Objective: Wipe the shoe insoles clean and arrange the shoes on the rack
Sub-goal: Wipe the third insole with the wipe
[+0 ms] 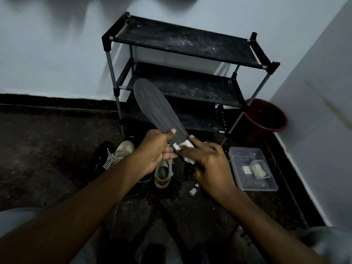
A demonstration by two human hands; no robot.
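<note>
Left hand (pixel 157 149): grips the dark insole (pixel 154 109) by its heel, toe raised, exposing the surface.
Right hand (pixel 205 159): pinches a white wipe (pixel 185 147) against the heel, to scrub.

Shoe rack (pixel 182 40) shelves open-fronted ahead of you; sneakers (pixel 163 174) crowd btw you & it; red bucket (pixel 266 115), plastic tub (pixel 242 159) block right.

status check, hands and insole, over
Left hand grips insole near end. Right hand pinches white wipe onto it. Shoes on floor, not yet racked.
</note>
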